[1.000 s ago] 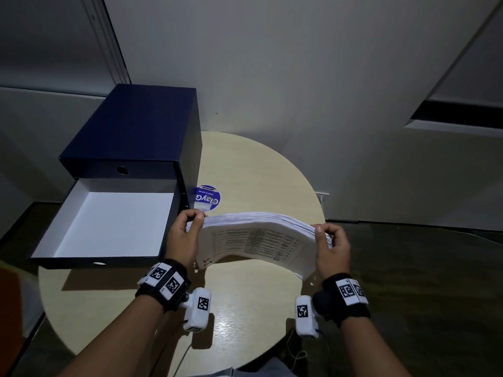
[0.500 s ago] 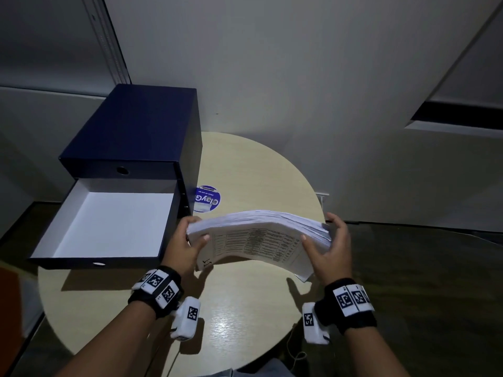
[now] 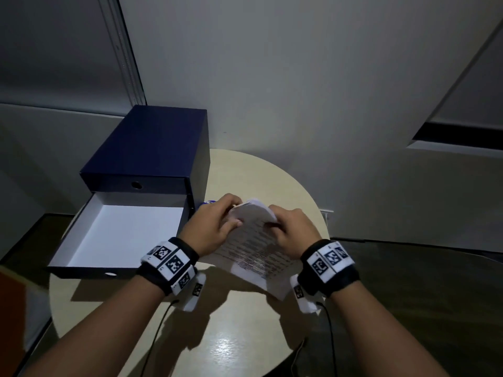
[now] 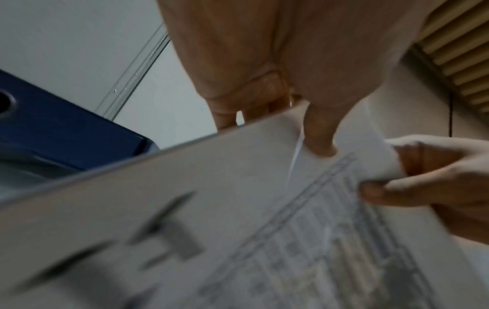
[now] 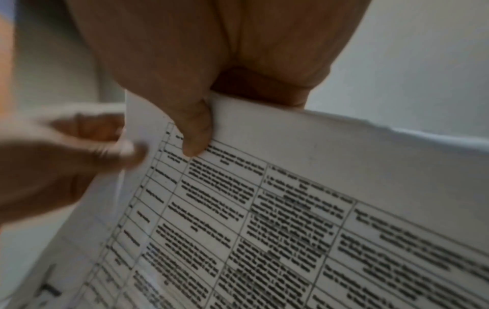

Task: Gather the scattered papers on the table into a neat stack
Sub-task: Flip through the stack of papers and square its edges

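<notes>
A stack of white printed papers (image 3: 255,248) hangs above the round beige table (image 3: 245,336), tilted with its top edge away from me. My left hand (image 3: 217,224) pinches the stack's top left part, thumb on the printed face. My right hand (image 3: 288,229) grips the top right part the same way. In the left wrist view the left thumb presses the papers (image 4: 238,209). In the right wrist view the right thumb lies on the table-printed sheet (image 5: 291,209), with the other hand's fingers (image 5: 79,150) blurred at the left. The stack's lower corner hangs free near my right wrist.
A dark blue box (image 3: 152,151) stands at the table's back left, its white-lined drawer (image 3: 117,238) pulled out towards me. A blue round sticker (image 3: 206,203) peeks out behind my left hand. Walls close in behind the table; dark floor lies to the right.
Both hands have moved from the stack's side edges to its top edge, close together. The stack has turned from a wide, flat hold to hanging steeply from its top.
</notes>
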Demonstrator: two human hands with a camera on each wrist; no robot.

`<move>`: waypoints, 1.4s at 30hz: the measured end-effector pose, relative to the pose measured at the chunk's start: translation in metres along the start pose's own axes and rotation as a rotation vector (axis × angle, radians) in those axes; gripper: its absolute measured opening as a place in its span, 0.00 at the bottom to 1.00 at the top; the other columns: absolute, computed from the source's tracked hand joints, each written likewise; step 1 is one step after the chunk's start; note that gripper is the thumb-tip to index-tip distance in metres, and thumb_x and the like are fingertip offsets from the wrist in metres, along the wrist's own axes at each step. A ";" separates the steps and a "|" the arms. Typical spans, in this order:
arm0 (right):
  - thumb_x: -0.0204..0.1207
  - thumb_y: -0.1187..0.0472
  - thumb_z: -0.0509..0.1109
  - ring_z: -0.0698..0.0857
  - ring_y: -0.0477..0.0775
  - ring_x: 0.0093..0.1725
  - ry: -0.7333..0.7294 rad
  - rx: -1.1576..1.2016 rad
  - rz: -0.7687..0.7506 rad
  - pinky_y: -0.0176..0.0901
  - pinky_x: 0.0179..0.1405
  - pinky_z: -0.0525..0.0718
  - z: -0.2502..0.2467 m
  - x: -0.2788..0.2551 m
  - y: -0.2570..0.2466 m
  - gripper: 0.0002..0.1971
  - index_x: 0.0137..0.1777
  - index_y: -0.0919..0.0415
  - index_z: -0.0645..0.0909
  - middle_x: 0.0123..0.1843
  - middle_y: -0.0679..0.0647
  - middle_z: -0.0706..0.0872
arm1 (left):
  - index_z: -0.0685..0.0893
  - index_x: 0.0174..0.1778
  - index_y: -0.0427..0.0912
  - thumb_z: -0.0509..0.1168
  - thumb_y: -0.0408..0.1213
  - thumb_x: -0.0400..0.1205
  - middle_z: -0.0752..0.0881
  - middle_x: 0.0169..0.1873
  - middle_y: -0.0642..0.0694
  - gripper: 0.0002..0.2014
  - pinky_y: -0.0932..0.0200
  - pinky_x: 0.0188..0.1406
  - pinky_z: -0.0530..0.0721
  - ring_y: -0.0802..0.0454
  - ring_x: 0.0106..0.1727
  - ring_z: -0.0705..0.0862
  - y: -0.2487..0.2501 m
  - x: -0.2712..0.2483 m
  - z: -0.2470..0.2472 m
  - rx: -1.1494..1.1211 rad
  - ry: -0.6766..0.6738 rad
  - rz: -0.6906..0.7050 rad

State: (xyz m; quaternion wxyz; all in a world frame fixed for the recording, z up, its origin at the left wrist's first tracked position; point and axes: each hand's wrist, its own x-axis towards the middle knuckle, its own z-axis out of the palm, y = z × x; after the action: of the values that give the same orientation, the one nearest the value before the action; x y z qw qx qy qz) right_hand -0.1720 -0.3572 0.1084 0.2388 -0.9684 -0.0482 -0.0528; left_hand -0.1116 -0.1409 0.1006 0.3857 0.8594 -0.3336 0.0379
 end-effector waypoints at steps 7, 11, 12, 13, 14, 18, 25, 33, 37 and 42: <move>0.78 0.65 0.72 0.90 0.57 0.54 0.256 0.655 0.145 0.60 0.57 0.88 -0.014 -0.016 0.029 0.10 0.52 0.47 0.84 0.52 0.54 0.92 | 0.85 0.51 0.37 0.76 0.36 0.75 0.90 0.45 0.38 0.12 0.36 0.52 0.85 0.42 0.46 0.88 -0.022 -0.007 -0.015 -0.731 0.172 -0.409; 0.80 0.69 0.69 0.88 0.51 0.58 0.393 0.829 0.242 0.53 0.60 0.86 0.006 -0.021 0.020 0.15 0.58 0.46 0.82 0.56 0.51 0.90 | 0.80 0.60 0.38 0.70 0.36 0.81 0.89 0.53 0.36 0.14 0.42 0.53 0.88 0.41 0.51 0.89 0.002 0.004 -0.003 -1.026 0.379 -0.433; 0.80 0.69 0.68 0.88 0.49 0.57 0.425 0.846 0.282 0.51 0.61 0.86 0.014 -0.024 0.018 0.16 0.59 0.46 0.81 0.55 0.48 0.90 | 0.78 0.60 0.39 0.67 0.37 0.83 0.88 0.52 0.39 0.12 0.45 0.50 0.88 0.47 0.50 0.89 0.003 0.004 0.000 -0.942 0.392 -0.430; 0.81 0.70 0.68 0.87 0.47 0.57 0.442 0.841 0.319 0.49 0.61 0.85 0.024 -0.028 0.015 0.16 0.61 0.48 0.80 0.54 0.45 0.88 | 0.76 0.59 0.41 0.65 0.38 0.85 0.88 0.49 0.43 0.10 0.50 0.47 0.87 0.54 0.47 0.88 0.003 0.002 0.004 -0.801 0.385 -0.414; 0.81 0.70 0.67 0.86 0.46 0.56 0.437 0.820 0.344 0.43 0.61 0.84 0.034 -0.033 0.011 0.16 0.64 0.52 0.78 0.54 0.43 0.87 | 0.74 0.58 0.42 0.64 0.38 0.85 0.85 0.47 0.48 0.08 0.54 0.46 0.84 0.61 0.44 0.85 0.003 -0.002 0.009 -0.677 0.363 -0.386; 0.80 0.64 0.71 0.81 0.26 0.51 0.359 0.823 0.426 0.18 0.45 0.77 0.059 -0.049 -0.002 0.23 0.69 0.44 0.69 0.54 0.31 0.80 | 0.70 0.60 0.44 0.65 0.34 0.84 0.81 0.47 0.55 0.12 0.71 0.44 0.79 0.74 0.42 0.82 0.002 -0.017 0.027 -0.595 0.312 -0.373; 0.74 0.47 0.71 0.82 0.31 0.54 0.750 0.724 0.292 0.31 0.57 0.80 0.025 -0.024 -0.016 0.14 0.55 0.52 0.81 0.52 0.36 0.84 | 0.80 0.51 0.45 0.65 0.44 0.82 0.88 0.49 0.45 0.08 0.49 0.60 0.81 0.48 0.55 0.85 0.007 0.000 0.014 -0.661 0.518 -0.323; 0.80 0.60 0.68 0.84 0.46 0.45 0.768 0.705 0.383 0.59 0.52 0.87 0.022 -0.011 -0.017 0.06 0.41 0.51 0.82 0.41 0.43 0.86 | 0.81 0.51 0.45 0.62 0.41 0.82 0.89 0.50 0.45 0.06 0.49 0.62 0.82 0.50 0.56 0.85 0.008 0.008 0.015 -0.697 0.479 -0.322; 0.73 0.45 0.70 0.85 0.41 0.58 0.692 0.791 0.301 0.54 0.58 0.86 0.024 -0.025 -0.012 0.17 0.60 0.45 0.75 0.55 0.41 0.86 | 0.71 0.66 0.50 0.71 0.46 0.74 0.83 0.59 0.50 0.26 0.52 0.64 0.81 0.52 0.62 0.83 -0.015 -0.012 0.016 -0.675 0.290 -0.275; 0.79 0.63 0.71 0.87 0.43 0.53 0.579 0.701 0.364 0.62 0.55 0.88 0.037 -0.046 -0.002 0.18 0.57 0.37 0.74 0.53 0.45 0.86 | 0.77 0.68 0.47 0.64 0.28 0.83 0.87 0.50 0.72 0.18 0.46 0.69 0.81 0.72 0.56 0.84 -0.034 -0.026 0.031 -0.516 0.192 -0.403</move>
State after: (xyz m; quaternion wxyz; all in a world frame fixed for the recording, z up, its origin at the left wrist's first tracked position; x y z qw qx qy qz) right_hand -0.2152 -0.3410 0.0709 0.5596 -0.7679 0.1753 -0.2576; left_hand -0.1175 -0.1317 0.0492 0.6198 0.7746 -0.1179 -0.0442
